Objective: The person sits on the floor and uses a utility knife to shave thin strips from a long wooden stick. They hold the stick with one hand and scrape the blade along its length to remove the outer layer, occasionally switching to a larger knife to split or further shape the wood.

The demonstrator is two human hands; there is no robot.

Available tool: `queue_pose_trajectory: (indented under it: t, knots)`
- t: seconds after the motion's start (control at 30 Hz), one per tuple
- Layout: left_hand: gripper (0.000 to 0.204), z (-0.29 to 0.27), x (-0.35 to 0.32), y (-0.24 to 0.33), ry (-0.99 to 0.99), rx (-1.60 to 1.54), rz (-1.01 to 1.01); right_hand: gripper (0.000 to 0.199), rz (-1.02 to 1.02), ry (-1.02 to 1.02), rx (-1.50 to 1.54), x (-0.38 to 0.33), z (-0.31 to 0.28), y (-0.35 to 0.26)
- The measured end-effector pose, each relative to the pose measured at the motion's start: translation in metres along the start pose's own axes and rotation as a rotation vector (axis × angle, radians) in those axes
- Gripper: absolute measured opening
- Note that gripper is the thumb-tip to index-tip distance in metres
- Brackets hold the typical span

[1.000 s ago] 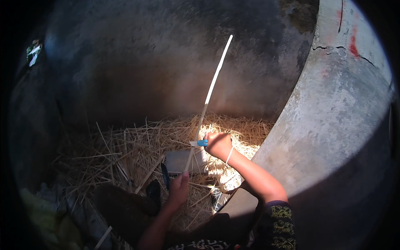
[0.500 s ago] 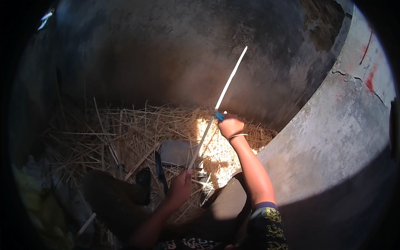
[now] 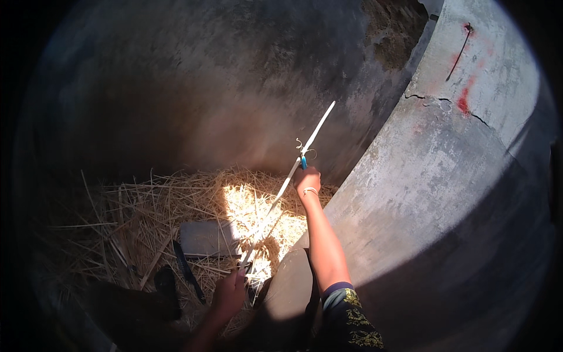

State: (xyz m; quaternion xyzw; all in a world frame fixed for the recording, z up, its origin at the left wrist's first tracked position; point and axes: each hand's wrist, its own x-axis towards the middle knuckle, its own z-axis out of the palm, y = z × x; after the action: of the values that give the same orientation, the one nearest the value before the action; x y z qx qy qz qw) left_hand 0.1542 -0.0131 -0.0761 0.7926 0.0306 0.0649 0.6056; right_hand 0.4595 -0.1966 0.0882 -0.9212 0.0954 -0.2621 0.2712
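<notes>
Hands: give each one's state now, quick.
Left hand: closed on the lower end of the long white stick.
Right hand: closed around the stick higher up.

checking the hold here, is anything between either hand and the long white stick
Nothing visible. The right hand grips the white stick near its middle and the left hand holds its lower end above the straw.
</notes>
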Motion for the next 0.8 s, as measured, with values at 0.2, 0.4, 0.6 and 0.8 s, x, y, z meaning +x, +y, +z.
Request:
queue_pose_trajectory:
  t: [0.2, 0.4, 0.6, 0.8]
  knots:
    - [0.043, -0.02, 0.01, -0.01, -0.046, -0.384, -0.097, 0.032, -0.348, -0.15, -0.196, -0.041, 0.003, 0.0]
    - [0.041, -0.044, -0.013, 0.024, -0.255, -0.717, -0.18, 0.03, -0.481, -0.325, -0.172, -0.088, 0.029, -0.017]
    - [0.04, -0.059, -0.007, 0.018, -0.252, -0.831, -0.202, 0.03, -0.625, 0.006, 0.366, -0.116, 0.01, -0.034]
    - [0.037, -0.053, 0.005, 0.008, -0.236, -0.916, -0.227, 0.034, -0.941, -0.032, 0.103, -0.148, 0.02, -0.039]
